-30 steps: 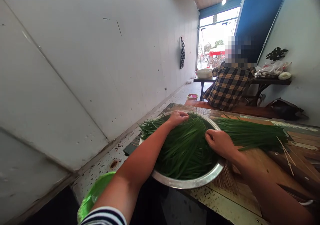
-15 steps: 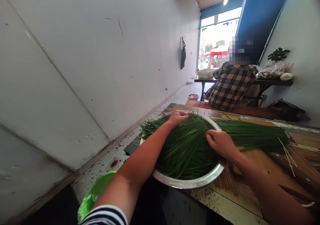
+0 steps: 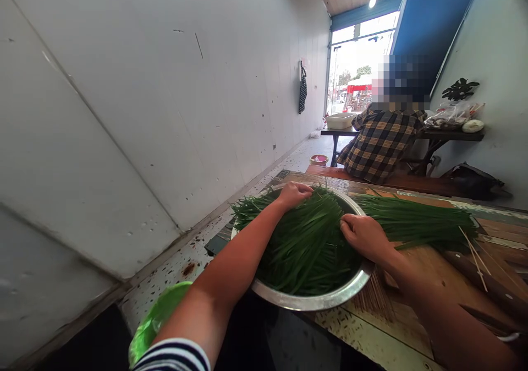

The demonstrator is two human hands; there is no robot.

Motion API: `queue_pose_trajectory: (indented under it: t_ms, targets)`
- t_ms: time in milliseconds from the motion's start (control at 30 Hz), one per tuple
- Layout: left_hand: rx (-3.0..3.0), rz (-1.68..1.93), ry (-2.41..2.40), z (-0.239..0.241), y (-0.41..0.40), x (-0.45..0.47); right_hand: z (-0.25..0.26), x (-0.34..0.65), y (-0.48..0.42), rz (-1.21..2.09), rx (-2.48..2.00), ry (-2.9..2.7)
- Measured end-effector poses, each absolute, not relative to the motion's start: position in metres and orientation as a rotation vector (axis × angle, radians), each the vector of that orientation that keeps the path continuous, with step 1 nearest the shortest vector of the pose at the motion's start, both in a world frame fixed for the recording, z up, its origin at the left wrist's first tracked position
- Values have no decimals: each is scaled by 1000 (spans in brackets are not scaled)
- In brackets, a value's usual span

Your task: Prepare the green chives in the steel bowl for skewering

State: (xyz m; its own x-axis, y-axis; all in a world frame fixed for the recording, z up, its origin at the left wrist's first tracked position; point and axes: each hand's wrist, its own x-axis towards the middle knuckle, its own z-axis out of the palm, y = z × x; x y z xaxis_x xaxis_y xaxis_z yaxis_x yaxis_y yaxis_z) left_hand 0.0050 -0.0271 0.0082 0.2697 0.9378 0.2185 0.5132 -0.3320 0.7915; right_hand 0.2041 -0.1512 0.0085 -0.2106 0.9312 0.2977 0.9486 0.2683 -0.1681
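A wide steel bowl [image 3: 313, 304] on the table holds a heap of long green garlic chives [image 3: 305, 250]. My left hand [image 3: 295, 195] reaches over the far side, its fingers pinched at the upper ends of a flat row of chives. At the right side of that row, my right hand [image 3: 363, 234] is closed, thumb and fingers pressed together just inside the rim. Between both hands the chives fan toward the near left. Whether a thin stick runs through them is hard to make out.
More chives [image 3: 421, 219] lie on a wooden board [image 3: 424, 272] to the right, with thin bamboo skewers [image 3: 474, 258] and a knife handle [image 3: 487, 277]. Other skewers [image 3: 373, 299] sit beside the bowl. A green-lined bin [image 3: 160, 310] stands lower left. Ahead, a person in plaid [image 3: 383, 140] sits.
My left hand has shifted very slightly to the right along the chives. My right hand stays in place. The person ahead has moved their head a little.
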Motion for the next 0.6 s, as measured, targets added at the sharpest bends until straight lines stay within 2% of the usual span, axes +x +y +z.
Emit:
queue_pose_trajectory:
  t_ms: [233,433,600]
  targets:
    - [2037,912,1308,10,-29,5,7,204,-151,-85,-1716,-2204]
    - [2175,676,1035,26,-42,4,6,206,-150,-66,-1716,-2206]
    - [2128,844,1406,24,-33,-2,5,207,-148,-51,-1714,-2195]
